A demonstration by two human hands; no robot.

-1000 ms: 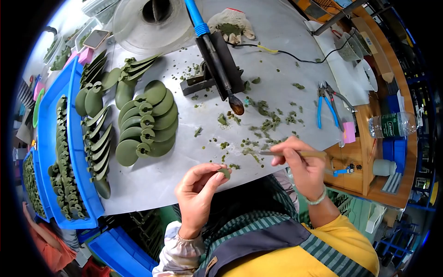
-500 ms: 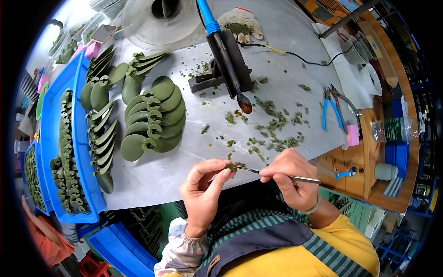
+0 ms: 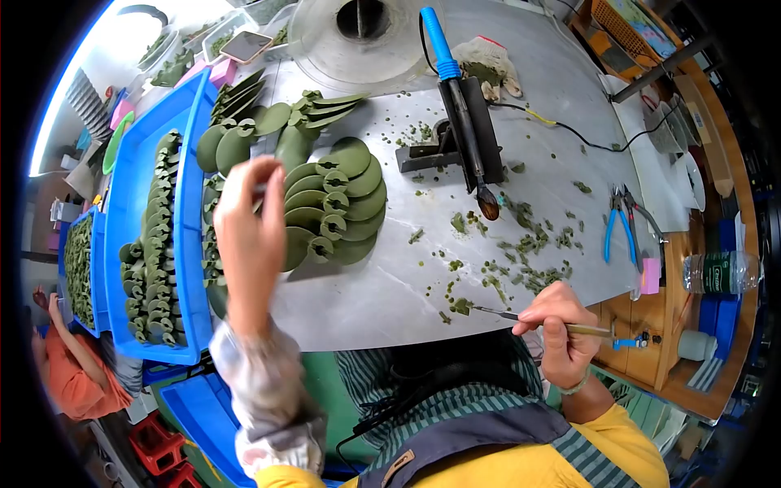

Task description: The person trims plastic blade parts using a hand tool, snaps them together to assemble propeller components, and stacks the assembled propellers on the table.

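My left hand (image 3: 250,232) is raised over the rows of green pieces, its fingers curled and smeared by motion; whether anything is in them I cannot make out. Beneath and beside it lie overlapping flat green discs (image 3: 358,199) with small notched tabs. My right hand (image 3: 560,329) grips a slim metal hand tool (image 3: 582,329) like a small spatula or carver. Its thin tip points left, close to a small green scrap (image 3: 462,307) near the table's front edge.
A blue tray (image 3: 192,268) with rows of green pieces stands left. A blue-handled electric iron (image 3: 440,45) rests in a black stand (image 3: 480,122). Green scraps (image 3: 529,232) litter the table (image 3: 366,313). Blue-handled pliers (image 3: 622,224) lie right; a person in orange (image 3: 85,366) is at far left.
My left hand has left the tool's tip and swung up and left over the green discs. My right hand keeps the tool, slightly further right. The camera view has shifted left.
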